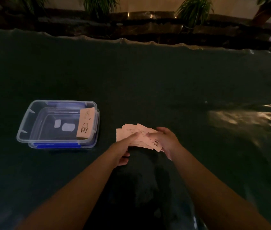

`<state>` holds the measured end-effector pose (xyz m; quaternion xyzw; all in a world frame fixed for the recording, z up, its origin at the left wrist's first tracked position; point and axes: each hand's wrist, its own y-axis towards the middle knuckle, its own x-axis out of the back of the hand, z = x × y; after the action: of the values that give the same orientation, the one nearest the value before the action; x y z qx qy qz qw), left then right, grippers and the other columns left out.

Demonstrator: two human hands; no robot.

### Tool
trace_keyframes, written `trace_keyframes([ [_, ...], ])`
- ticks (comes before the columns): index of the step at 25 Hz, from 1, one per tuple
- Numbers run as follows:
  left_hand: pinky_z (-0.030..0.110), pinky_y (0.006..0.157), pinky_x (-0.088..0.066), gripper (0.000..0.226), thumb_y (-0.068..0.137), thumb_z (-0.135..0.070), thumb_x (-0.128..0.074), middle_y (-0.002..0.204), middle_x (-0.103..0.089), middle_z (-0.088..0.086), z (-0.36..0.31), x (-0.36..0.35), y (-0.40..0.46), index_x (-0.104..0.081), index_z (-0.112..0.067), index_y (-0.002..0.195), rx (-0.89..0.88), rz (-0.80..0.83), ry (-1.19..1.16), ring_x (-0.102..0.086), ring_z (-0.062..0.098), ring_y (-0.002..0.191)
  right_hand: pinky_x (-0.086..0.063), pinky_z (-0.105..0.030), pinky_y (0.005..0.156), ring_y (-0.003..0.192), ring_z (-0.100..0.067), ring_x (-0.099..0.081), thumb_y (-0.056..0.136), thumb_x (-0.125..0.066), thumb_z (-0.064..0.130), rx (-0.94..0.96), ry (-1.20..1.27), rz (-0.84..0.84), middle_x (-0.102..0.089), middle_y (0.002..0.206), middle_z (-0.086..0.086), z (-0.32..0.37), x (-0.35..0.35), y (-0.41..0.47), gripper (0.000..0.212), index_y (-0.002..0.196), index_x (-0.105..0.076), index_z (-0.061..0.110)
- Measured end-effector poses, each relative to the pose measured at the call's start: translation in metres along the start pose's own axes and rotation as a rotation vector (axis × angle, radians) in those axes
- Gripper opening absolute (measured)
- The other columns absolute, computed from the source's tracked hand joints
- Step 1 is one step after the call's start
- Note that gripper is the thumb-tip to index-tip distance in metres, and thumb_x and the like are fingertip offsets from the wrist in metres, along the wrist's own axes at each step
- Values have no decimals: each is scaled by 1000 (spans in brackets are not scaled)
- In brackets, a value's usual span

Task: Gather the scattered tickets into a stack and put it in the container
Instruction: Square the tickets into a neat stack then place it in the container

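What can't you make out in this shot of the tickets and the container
- Ticket count: head view, fanned and overlapped, covered by the left hand and right hand.
- Ticket print: too small and dim.
- Stack in the container, ticket bundle: thickness hidden by its leaning angle.
- Plants: cut off by the top edge.

A loose, fanned bunch of pale paper tickets [137, 136] lies on a dark green table, near the middle of the view. The slips overlap unevenly, corners sticking out at different angles, with small dark print and a logo on the nearest one. To the left, well apart, sits a clear plastic container [23, 130], open, rectangular, with blue clips on its long sides. Inside, a stack [84, 124] of the same tickets leans tilted against its right wall.
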<state>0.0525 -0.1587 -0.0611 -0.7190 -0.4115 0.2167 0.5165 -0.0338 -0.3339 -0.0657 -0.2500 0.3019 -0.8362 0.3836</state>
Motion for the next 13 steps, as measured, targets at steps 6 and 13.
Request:
trace_keyframes([
  [6,51,100,-49,139,44,-89,-72,159,-38,11,-19,16,6,-30,-21,157,-231,-254,163,-48,35,134,-62,-52,97,112,-27,-73,70,-99,22,-15,135,-80,-55,153,-10,-4,-8,0,109,160,-39,37],
  [13,51,107,-40,107,74,-58,-75,159,-33,11,-42,-8,10,-20,-24,159,-214,-176,258,-40,36,139,-55,-52,106,116,-27,-68,79,-89,24,-20,65,-12,-56,147,-5,-1,-27,3,106,165,-28,35],
])
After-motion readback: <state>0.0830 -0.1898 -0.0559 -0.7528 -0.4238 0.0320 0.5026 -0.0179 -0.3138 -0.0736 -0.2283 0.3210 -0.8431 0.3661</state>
